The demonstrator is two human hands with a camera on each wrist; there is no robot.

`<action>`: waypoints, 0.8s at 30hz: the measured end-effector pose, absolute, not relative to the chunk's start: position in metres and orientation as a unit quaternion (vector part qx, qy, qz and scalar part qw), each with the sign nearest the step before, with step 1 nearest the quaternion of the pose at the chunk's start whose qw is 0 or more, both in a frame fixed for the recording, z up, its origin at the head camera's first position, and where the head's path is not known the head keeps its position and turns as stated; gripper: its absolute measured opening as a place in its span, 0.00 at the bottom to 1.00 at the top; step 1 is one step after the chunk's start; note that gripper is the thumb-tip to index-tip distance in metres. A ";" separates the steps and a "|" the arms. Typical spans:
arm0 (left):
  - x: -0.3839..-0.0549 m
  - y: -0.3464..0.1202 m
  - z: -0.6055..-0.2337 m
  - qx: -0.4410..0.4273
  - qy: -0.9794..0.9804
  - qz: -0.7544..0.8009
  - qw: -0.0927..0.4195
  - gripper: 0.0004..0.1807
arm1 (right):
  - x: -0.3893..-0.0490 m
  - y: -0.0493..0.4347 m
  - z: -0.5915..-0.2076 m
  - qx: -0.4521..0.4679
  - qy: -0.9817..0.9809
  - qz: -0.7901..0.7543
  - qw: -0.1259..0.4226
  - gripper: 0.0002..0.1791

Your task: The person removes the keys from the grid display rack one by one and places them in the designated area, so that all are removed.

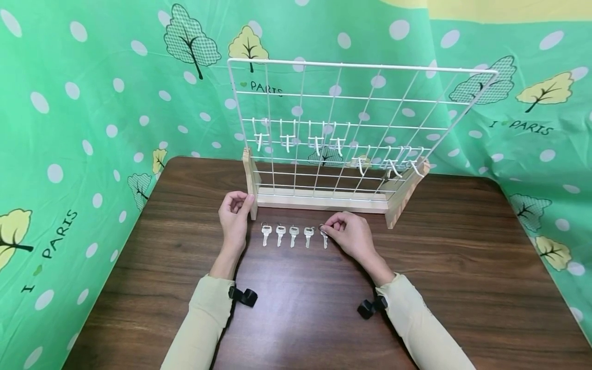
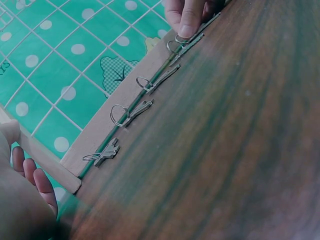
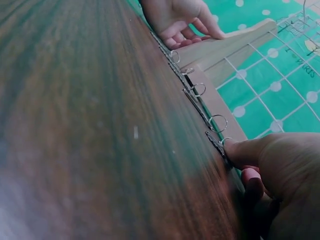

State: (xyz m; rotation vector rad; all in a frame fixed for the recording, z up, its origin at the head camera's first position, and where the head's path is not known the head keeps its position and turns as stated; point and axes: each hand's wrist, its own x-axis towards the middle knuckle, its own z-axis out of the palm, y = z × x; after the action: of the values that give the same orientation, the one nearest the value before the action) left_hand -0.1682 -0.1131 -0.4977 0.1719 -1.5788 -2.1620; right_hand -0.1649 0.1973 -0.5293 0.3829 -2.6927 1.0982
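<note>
In the right hand [image 1: 351, 234], pinched by its ring [image 1: 320, 226]: a key [image 1: 325, 239], at the right end of a row. Touching the table [image 1: 296, 313] or just off it: cannot tell. Just beside, on the table: four more keys [image 1: 293, 236]. In the left hand [image 1: 233, 220], held with thumb and bent fingers: a leg [image 1: 250, 172] of the rack [image 1: 324, 204]. Higher up, on the wires: white hooks [image 1: 316, 146]. For the key: probably light, hard and stiff, not easy to break, but small, smooth and maybe slippery. Best to pinch by the ring or the wide top; likely to swing a bit.
</note>
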 end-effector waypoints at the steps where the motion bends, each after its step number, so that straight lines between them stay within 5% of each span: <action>1: -0.168 -0.113 -0.498 0.062 -0.572 -0.785 0.227 0.10 | -0.165 0.197 -0.530 0.129 -0.914 0.369 0.104 0.10; 24: -0.168 -0.113 -0.498 0.056 -0.567 -0.790 0.228 0.12 | -0.164 0.197 -0.530 0.119 -0.920 0.359 0.104 0.10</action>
State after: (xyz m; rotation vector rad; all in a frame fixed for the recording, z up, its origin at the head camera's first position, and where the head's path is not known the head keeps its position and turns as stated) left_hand -0.1683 -0.1130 -0.4981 0.1548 -1.5621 -2.1752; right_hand -0.1643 0.1966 -0.5300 0.3516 -2.7124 1.0588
